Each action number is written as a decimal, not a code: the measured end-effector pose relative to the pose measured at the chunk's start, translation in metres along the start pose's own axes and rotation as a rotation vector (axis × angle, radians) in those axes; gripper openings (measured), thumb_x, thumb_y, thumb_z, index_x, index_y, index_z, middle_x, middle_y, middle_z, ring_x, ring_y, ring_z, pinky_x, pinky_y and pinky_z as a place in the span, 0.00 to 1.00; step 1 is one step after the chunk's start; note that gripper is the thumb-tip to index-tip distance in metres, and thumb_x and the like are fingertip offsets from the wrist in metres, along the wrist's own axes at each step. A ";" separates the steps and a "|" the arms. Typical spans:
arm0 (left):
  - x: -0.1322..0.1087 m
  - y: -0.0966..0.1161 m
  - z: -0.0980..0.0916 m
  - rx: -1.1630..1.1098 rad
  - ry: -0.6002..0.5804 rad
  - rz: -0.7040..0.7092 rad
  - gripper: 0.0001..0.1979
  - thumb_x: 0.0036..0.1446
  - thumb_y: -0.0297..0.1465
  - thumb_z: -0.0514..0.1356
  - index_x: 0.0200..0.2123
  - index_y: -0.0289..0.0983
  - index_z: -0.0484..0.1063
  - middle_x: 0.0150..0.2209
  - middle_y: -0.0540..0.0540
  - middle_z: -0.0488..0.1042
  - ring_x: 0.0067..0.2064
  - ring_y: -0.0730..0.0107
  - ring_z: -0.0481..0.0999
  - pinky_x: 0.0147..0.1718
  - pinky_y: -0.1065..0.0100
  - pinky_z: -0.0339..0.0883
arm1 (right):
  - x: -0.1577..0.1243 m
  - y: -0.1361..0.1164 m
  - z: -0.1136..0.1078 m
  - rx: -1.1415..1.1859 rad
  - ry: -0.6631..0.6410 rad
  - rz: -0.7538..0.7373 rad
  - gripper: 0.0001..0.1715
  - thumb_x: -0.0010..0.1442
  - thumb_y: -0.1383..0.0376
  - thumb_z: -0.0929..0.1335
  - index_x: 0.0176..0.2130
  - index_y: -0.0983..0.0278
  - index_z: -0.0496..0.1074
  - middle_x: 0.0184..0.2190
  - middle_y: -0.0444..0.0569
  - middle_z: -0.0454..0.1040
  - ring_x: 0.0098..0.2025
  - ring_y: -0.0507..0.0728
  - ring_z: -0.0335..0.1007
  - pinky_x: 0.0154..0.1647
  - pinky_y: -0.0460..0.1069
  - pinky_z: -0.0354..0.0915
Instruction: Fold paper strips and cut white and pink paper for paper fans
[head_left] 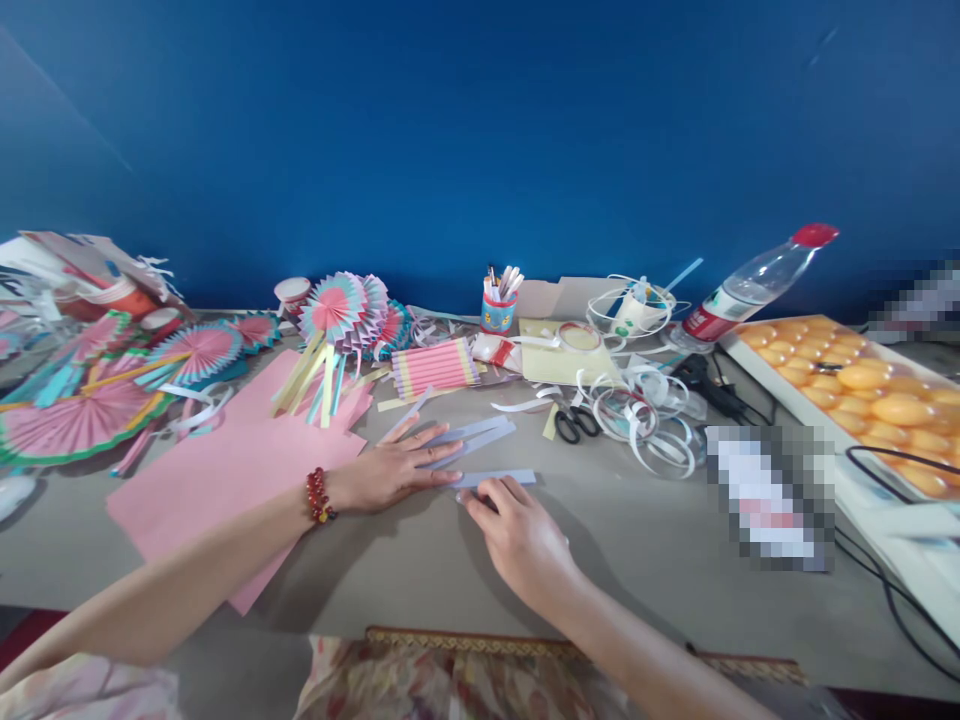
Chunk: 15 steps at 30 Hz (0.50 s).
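My left hand, with a red bead bracelet at the wrist, lies flat on the grey table with fingers stretched out over pale blue paper strips. My right hand rests just in front, its fingertips curled and pressing on one pale blue strip lying flat on the table. A large pink paper sheet lies to the left of my left hand.
Pleated paper fans and a striped folded stack lie at the back left. Scissors, curled white strips, a pen cup, a plastic bottle and a tray of orange pieces are to the right, with black cables.
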<state>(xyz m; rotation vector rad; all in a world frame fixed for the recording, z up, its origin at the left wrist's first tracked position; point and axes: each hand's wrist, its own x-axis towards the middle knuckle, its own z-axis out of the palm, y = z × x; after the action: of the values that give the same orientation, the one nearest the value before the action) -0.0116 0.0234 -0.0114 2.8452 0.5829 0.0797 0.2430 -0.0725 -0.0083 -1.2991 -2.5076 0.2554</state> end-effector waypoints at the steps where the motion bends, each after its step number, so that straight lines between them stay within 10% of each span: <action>1: 0.000 0.000 0.000 -0.009 -0.008 0.007 0.28 0.69 0.27 0.50 0.67 0.58 0.52 0.71 0.53 0.46 0.72 0.56 0.38 0.66 0.40 0.31 | 0.001 -0.001 0.000 0.000 -0.002 -0.002 0.20 0.61 0.76 0.65 0.51 0.65 0.73 0.39 0.52 0.71 0.41 0.59 0.66 0.42 0.50 0.65; 15: 0.001 -0.003 -0.013 -0.141 -0.113 0.012 0.30 0.69 0.26 0.47 0.67 0.61 0.48 0.71 0.56 0.42 0.72 0.56 0.36 0.66 0.39 0.29 | 0.007 -0.007 -0.004 -0.007 -0.059 0.000 0.20 0.61 0.75 0.65 0.52 0.65 0.72 0.41 0.53 0.72 0.44 0.60 0.66 0.42 0.51 0.65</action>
<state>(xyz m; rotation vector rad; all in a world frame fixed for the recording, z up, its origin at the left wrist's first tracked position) -0.0131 0.0296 0.0003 2.6960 0.5154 -0.0368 0.2356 -0.0708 -0.0013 -1.3130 -2.5596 0.2887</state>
